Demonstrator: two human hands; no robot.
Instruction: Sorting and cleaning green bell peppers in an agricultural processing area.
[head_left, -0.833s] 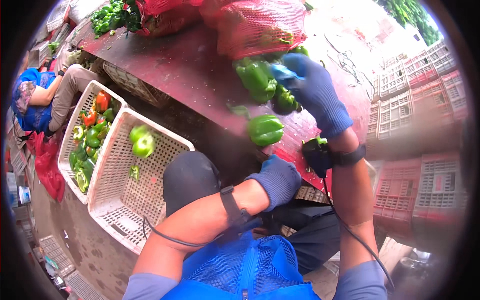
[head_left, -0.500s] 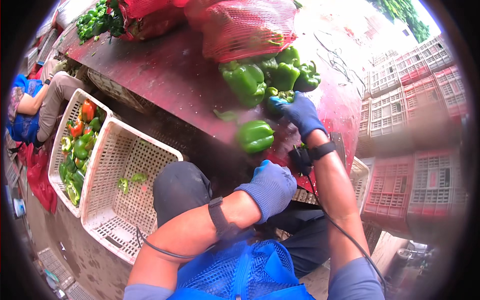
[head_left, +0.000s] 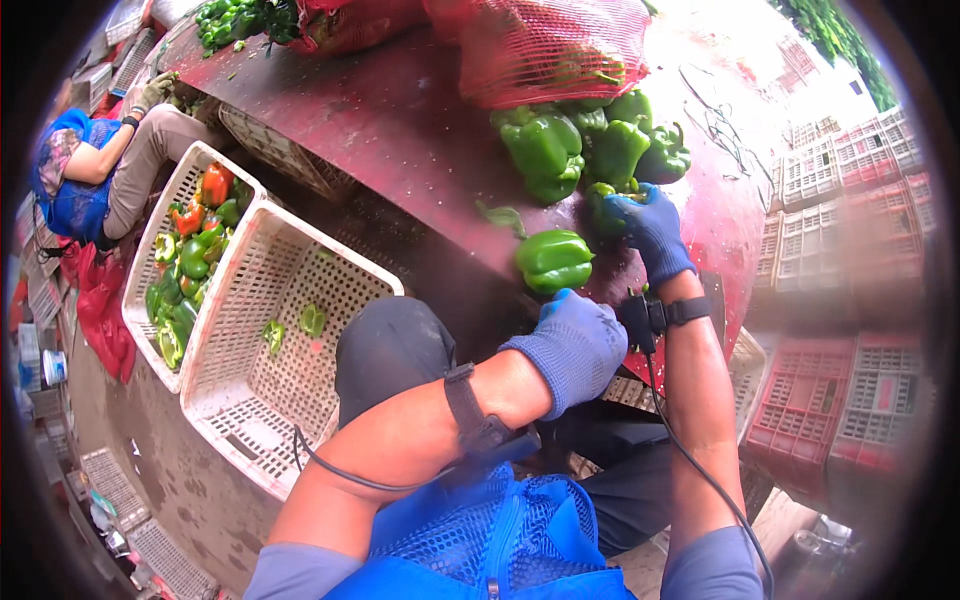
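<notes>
My right hand (head_left: 655, 232), in a blue knitted glove, has its fingers closed around a green bell pepper (head_left: 604, 212) on the red tabletop (head_left: 400, 165). My left hand (head_left: 578, 345), gloved the same way, is curled into a fist at the table's near edge. Whatever it may hold is hidden by the glove. Just beyond that fist lies a single green bell pepper (head_left: 553, 261) on its side. Several more green peppers (head_left: 540, 150) cluster at the mouth of a red mesh sack (head_left: 550, 50). A green pepper scrap (head_left: 503, 217) lies near them.
At my left stands a white perforated crate (head_left: 240, 330) with a few green bits inside. Beside it, another crate (head_left: 135, 310) holds red and green peppers. A person (head_left: 90, 165) sits beyond. Stacked crates (head_left: 810, 240) rise at the right; a thin cord (head_left: 720, 125) lies on the table.
The whole view has shifted, so the scene sits farther right in the picture. My right hand stays on the same pepper, and my left fist keeps its place by the table edge.
</notes>
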